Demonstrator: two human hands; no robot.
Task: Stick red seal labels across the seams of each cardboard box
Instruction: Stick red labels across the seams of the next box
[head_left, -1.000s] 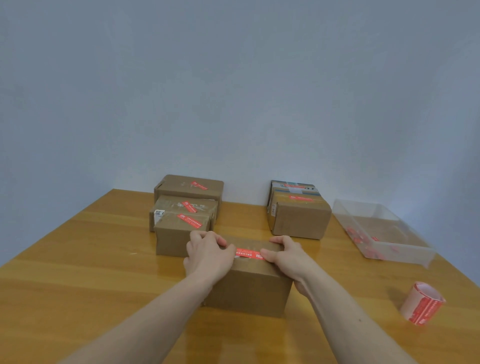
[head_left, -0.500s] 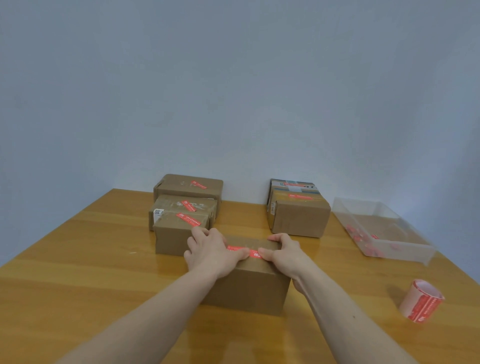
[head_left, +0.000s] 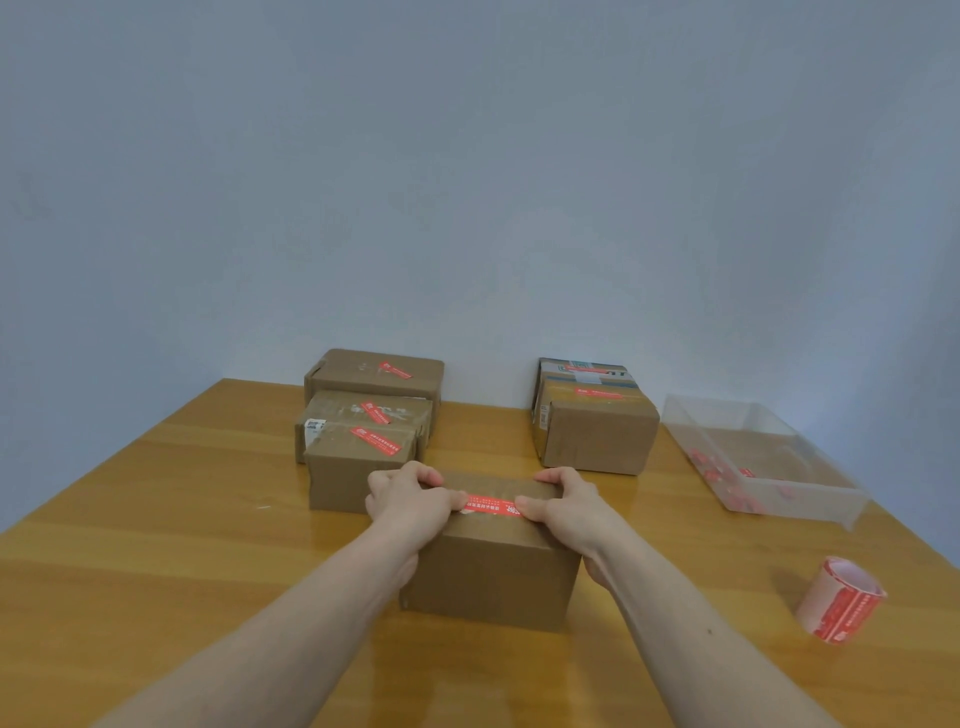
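- The nearest cardboard box (head_left: 493, 577) sat at lower centre of the frame on the wooden table (head_left: 156, 545).
- A red seal label (head_left: 491, 505) lay across the top of that box, running left to right between the two thumbs.
- The left hand (head_left: 410, 504) gripped the box's upper left end, fingers curled over the far edge and the thumb pressing the label's left end.
- The right hand (head_left: 566, 506) gripped the upper right end the same way, its thumb on the label's right end.
- Both hands were clamped on the box, apart from each other, with the label showing in the gap.
- Left of centre, three sealed boxes stood in a row running away from the camera: a front box (head_left: 353, 478), a middle box (head_left: 363, 415) and a back box (head_left: 374, 371), each with a red label on top.
- The front box stood just beside the held box, at its far left corner.
- Right of centre, a larger box (head_left: 597, 436) carried a red label, with a printed box (head_left: 587, 369) behind it.
- A clear plastic tray (head_left: 810, 499) at the right edge held scraps of red.
- A roll of red labels (head_left: 841, 600) lay on its side at lower right, well apart from the boxes.
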